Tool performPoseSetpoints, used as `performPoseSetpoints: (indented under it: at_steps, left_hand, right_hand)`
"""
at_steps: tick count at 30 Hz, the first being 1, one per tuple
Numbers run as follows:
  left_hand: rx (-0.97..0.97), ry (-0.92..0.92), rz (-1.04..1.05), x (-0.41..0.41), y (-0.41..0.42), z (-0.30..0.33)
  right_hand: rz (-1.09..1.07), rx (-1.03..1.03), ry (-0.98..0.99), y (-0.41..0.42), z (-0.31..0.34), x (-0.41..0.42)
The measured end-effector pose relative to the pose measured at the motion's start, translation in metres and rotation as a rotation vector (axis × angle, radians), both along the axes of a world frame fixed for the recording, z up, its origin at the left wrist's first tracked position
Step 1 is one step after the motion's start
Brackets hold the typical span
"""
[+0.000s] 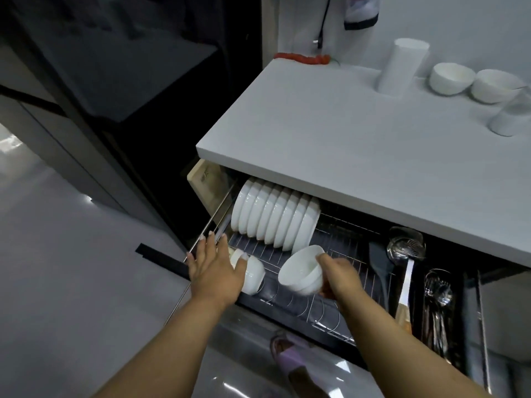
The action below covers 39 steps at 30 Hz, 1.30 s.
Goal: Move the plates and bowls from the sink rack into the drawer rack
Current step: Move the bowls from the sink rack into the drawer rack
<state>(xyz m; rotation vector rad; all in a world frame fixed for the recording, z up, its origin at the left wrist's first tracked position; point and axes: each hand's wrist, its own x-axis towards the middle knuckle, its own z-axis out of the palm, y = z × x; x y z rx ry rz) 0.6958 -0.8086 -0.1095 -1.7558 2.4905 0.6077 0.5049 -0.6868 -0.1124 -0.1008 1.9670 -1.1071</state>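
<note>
The drawer rack (pixel 342 254) is pulled out below the white counter. Several white plates (pixel 273 219) stand on edge in its back left. A white bowl (pixel 253 272) lies on its side at the front left; my left hand (pixel 214 267) is spread above it with straight fingers, the thumb touching the bowl's rim. My right hand (pixel 339 278) grips a stack of white bowls (pixel 303 271), tilted with the opening facing left, just above the wire rack. Two more white bowls (pixel 452 79) sit on the counter's far right. The sink rack is out of view.
The white counter (pixel 330 133) overhangs the drawer. A ladle (pixel 405 248), a dark spatula (pixel 380 265) and cutlery (pixel 436 305) fill the drawer's right compartments. A white cylinder (pixel 402 67) and a cup (pixel 508 116) stand on the counter. A dark cabinet (pixel 115 81) stands on the left. My foot (pixel 290 360) is below.
</note>
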Motion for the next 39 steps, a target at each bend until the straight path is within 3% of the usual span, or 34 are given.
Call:
performPoseSetpoints:
  at_steps: [8,21,39]
  left_hand:
    - [-0.132,-0.191,-0.108,-0.010,-0.013,-0.026]
    - [-0.150,-0.141,-0.114,-0.007,-0.018,-0.037]
    - [-0.144,-0.097,-0.076,-0.007,-0.020,-0.045]
  right_hand:
    - [0.117,0.185,0.039,-0.024,-0.062,0.006]
    - [0.312,0.357,0.099,-0.064,-0.104,0.032]
    - [0.399,0.357,0.056,-0.093,-0.139,0.053]
